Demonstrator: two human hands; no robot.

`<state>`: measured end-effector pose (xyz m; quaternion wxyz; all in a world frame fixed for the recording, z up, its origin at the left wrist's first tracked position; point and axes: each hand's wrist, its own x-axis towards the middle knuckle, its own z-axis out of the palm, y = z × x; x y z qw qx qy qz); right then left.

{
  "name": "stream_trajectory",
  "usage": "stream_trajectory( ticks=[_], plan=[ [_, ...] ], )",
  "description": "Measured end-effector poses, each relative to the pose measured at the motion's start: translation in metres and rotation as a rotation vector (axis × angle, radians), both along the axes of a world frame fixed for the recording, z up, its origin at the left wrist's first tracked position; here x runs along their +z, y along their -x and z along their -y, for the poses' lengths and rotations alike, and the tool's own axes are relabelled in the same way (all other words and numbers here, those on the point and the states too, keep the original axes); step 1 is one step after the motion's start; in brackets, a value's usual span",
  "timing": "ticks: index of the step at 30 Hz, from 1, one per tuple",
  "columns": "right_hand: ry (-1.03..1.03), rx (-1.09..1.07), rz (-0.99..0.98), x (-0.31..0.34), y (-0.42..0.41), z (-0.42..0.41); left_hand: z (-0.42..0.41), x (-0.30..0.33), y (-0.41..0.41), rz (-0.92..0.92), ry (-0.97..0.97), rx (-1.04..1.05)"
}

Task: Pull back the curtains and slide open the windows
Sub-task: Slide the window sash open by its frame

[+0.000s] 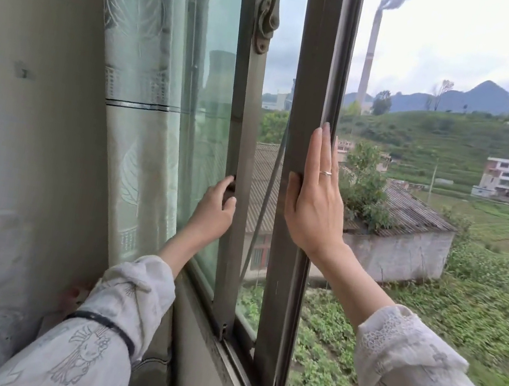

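Two sliding sashes overlap left of centre; the opening to their right shows bare sky and fields. The right hand (312, 198) lies flat and open against the outer sash (290, 232), thumb on its inner face, fingers along the edge. The left hand (215, 211) curls loosely at the inner sash (245, 158), fingertips touching the stile below the latch (267, 16). The curtain (146, 109) hangs bunched at the left, beside the wall (24, 123).
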<state>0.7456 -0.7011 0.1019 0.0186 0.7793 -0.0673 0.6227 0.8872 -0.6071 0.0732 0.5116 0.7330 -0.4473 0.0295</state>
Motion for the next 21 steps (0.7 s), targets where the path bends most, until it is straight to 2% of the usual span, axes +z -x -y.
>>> stream_trajectory(
  ticks=[13, 21],
  plan=[
    [0.026, 0.079, -0.003, 0.0, -0.028, 0.013, 0.014, -0.004, -0.012, -0.117, 0.076, 0.021],
    [-0.013, 0.064, -0.023, 0.002, -0.024, 0.01, 0.008, -0.002, 0.002, -0.111, -0.057, -0.069]
  ],
)
